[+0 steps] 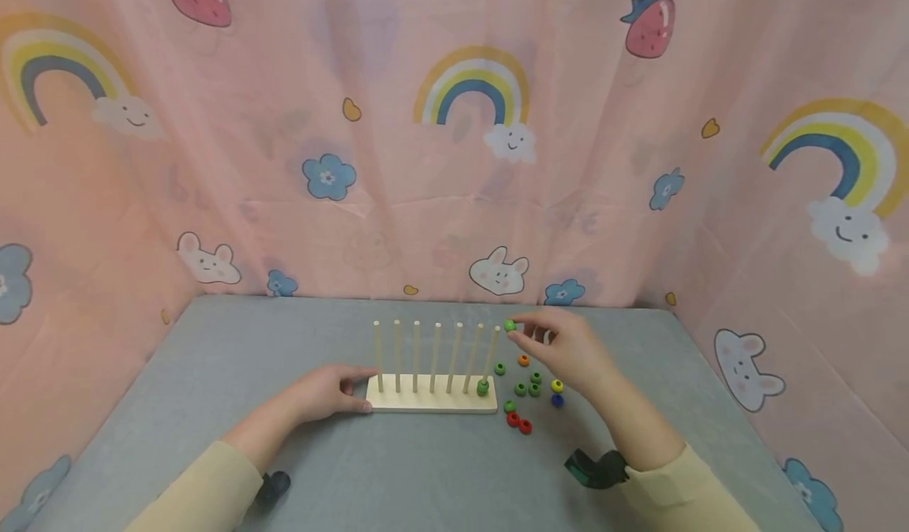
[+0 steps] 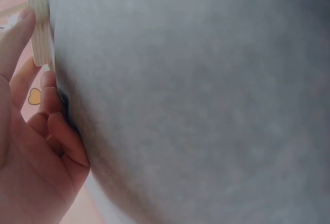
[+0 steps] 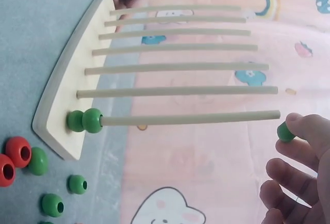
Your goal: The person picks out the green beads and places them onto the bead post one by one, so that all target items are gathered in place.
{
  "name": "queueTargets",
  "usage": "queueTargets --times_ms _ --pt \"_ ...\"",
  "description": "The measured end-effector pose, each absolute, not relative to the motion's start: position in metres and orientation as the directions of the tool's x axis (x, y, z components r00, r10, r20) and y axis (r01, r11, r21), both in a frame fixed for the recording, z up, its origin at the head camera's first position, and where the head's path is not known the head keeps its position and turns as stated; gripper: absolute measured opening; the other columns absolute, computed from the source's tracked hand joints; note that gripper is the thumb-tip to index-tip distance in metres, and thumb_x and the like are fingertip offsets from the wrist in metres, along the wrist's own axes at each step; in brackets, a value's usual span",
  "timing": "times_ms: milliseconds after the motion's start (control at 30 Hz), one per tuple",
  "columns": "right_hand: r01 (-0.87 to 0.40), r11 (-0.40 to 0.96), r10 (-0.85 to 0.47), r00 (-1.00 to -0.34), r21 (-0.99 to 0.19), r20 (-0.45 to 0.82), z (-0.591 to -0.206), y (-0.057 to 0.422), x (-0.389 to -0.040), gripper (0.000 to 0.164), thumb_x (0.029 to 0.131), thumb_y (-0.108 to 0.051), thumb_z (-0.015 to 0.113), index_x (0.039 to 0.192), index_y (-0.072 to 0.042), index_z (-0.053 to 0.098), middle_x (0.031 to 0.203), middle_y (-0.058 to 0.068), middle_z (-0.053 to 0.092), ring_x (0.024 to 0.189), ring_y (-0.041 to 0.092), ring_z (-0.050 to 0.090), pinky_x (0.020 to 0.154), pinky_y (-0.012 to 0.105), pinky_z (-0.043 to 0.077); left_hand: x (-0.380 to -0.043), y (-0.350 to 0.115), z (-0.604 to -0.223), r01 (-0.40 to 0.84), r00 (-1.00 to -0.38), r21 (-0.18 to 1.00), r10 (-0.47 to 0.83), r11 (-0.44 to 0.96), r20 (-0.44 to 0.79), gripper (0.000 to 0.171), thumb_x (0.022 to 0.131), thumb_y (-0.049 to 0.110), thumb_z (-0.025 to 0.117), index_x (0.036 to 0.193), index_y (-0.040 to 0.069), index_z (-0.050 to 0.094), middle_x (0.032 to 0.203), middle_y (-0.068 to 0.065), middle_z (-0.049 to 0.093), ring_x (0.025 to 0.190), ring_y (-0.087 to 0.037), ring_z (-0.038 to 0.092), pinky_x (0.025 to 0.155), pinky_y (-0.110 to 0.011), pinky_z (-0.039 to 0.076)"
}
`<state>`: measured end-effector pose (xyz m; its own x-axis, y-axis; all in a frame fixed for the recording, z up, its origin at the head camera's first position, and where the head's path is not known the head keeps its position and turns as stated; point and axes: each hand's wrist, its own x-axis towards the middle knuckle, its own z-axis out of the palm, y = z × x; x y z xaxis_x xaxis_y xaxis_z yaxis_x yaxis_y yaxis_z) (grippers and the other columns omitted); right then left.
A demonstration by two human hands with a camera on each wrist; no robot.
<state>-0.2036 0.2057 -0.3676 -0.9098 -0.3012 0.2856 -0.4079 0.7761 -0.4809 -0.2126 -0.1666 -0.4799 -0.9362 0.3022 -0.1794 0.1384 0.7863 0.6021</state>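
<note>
A pale wooden board (image 1: 433, 404) with a row of several upright pegs stands on the grey table. On its rightmost peg (image 3: 191, 118) sit two green beads (image 3: 93, 121), stacked at the bottom. My left hand (image 1: 328, 394) grips the board's left end between thumb and fingers, also visible in the left wrist view on the board's edge (image 2: 40, 33). Between thumb and index finger my right hand (image 1: 568, 346) pinches a green bead (image 1: 510, 325), just right of the rightmost peg's tip and apart from it. The other right fingers are loosely bent.
Right of the board lie loose beads: several green ones (image 1: 521, 389), an orange bead (image 1: 523, 360), a yellow bead (image 1: 557, 386), a blue bead (image 1: 557, 400) and two red beads (image 1: 525, 426). Behind the table (image 1: 319, 469) hangs a pink patterned curtain (image 1: 398, 240).
</note>
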Motion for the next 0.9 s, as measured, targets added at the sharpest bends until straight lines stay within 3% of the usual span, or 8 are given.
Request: queueTargets --times_ms 900 --pt "-0.431 0.739 -0.327 -0.901 -0.518 0.284 -0.370 0.191 -0.205 0.025 0.091 -0.028 0.074 0.115 -0.018 0.073 0.084 -0.009 0.060 0.074 0.011 0.054 0.061 0.029 0.048 -0.212 -0.166 -0.477 0.130 -0.936 0.605 0.299 0.785 -0.186 0.058 0.079 0.035 0.084 0.133 0.023 0.066 0.077 -0.001 0.049 0.070 -0.015 0.044 0.062 -0.033 0.033"
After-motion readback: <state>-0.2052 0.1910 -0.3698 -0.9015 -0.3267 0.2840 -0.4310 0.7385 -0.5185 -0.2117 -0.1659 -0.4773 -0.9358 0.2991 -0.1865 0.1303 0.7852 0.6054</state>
